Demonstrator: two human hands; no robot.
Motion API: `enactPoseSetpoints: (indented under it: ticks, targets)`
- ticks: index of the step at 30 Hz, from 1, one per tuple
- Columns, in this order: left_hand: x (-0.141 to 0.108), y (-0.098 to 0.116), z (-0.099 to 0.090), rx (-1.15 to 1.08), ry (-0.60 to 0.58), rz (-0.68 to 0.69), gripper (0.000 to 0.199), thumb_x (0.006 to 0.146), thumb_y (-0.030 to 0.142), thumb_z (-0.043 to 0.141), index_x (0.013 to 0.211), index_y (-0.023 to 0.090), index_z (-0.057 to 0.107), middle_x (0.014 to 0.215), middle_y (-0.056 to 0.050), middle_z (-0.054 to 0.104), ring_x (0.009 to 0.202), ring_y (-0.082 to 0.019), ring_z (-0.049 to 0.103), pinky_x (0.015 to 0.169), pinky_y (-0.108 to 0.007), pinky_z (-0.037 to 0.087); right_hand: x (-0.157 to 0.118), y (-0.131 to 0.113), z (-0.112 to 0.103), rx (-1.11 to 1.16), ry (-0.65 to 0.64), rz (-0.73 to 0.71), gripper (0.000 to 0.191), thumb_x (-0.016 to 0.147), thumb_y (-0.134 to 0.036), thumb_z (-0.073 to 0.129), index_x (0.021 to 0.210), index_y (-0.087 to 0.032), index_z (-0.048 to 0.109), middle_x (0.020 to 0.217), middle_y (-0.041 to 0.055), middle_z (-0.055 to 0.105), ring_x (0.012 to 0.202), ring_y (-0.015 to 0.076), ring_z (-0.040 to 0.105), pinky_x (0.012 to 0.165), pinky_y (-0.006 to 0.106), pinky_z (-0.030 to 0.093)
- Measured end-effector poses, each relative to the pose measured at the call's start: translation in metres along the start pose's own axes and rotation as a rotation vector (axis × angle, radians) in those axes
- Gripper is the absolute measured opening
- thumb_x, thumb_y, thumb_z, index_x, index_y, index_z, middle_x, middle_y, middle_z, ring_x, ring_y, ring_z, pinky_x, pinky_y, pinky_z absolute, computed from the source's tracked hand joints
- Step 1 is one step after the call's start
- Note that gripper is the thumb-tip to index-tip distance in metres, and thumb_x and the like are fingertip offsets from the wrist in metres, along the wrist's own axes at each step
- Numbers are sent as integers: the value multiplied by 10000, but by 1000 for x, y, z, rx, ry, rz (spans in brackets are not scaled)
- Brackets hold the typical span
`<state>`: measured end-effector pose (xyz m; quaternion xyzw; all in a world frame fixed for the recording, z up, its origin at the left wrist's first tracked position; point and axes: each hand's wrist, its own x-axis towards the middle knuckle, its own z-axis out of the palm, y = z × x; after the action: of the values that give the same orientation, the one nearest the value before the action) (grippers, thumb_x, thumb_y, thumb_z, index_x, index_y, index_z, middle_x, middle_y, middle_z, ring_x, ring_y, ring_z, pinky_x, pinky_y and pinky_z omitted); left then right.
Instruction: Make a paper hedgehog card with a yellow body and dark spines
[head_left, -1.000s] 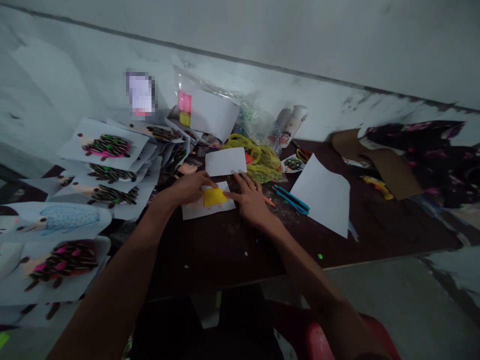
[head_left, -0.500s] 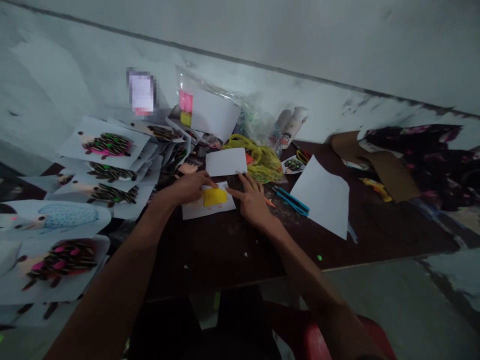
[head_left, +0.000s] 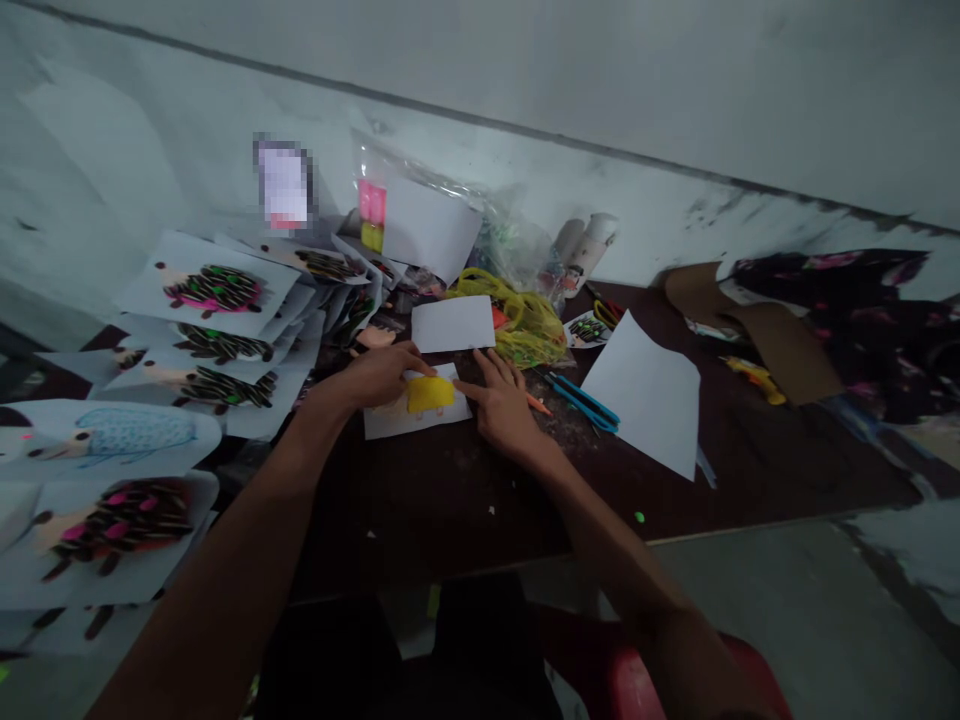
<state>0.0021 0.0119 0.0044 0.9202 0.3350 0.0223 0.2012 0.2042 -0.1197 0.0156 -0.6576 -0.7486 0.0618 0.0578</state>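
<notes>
A small white sheet [head_left: 390,422] lies on the dark table, bearing a flat yellow piece [head_left: 430,395] with faint drawn marks around it. From the left, my left hand [head_left: 388,375] touches the upper edge of the yellow piece with its fingertips; whether it grips anything cannot be made out. My right hand [head_left: 504,400] rests at the sheet's right side, fingers spread, its index finger pointing at the yellow piece. Just above both hands lies a blank white card [head_left: 452,324]. An orange crayon-like stick [head_left: 538,404] is beside my right hand.
Stacked papers with hedgehog pictures [head_left: 217,290] fill the left. Behind are a yellow net bag [head_left: 525,325], clear plastic and a white bottle [head_left: 592,250]. Blue-handled scissors [head_left: 585,400] and a large white sheet [head_left: 649,390] lie right, with brown cardboard [head_left: 787,350] and dark floral cloth beyond.
My right hand has shifted very slightly, its index finger a little closer to the yellow piece. My left hand has hardly moved.
</notes>
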Motion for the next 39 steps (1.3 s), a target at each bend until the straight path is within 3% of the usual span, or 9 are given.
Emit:
enactPoseSetpoints:
  ticks: [10,17,32,39]
  targets:
    - [1,-4,3,10,2,-4,631,710,8,477,1212,274,752,1257,-44,670,1048,-186,638,851,-241,497,4,-4,3,18,-19,7,601,892,-67,531,1454,-274,586,1686,123,287,1572,318,192,1223,568,203]
    - [-1,2,0,12,0,-41,625,729,-4,470,1213,268,755,1282,-58,655,1078,-201,637,807,-238,494,2,-7,1,-54,5,-57,537,954,-110,539,1426,-357,603,1704,65,255,1580,325,159,1229,597,168]
    - [2,-5,3,18,12,18,617,720,21,486,1211,279,757,1255,-53,676,1080,-197,630,938,-272,493,5,-3,2,-52,48,-45,471,976,-128,511,1374,-333,658,1692,60,289,1580,330,165,1241,592,171]
    - [2,-5,2,5,10,17,650,695,15,486,1222,288,753,1270,-39,679,1073,-192,639,905,-250,504,1,-1,-1,-38,23,-2,524,955,-99,500,1414,-318,624,1680,87,314,1569,320,213,1238,569,188]
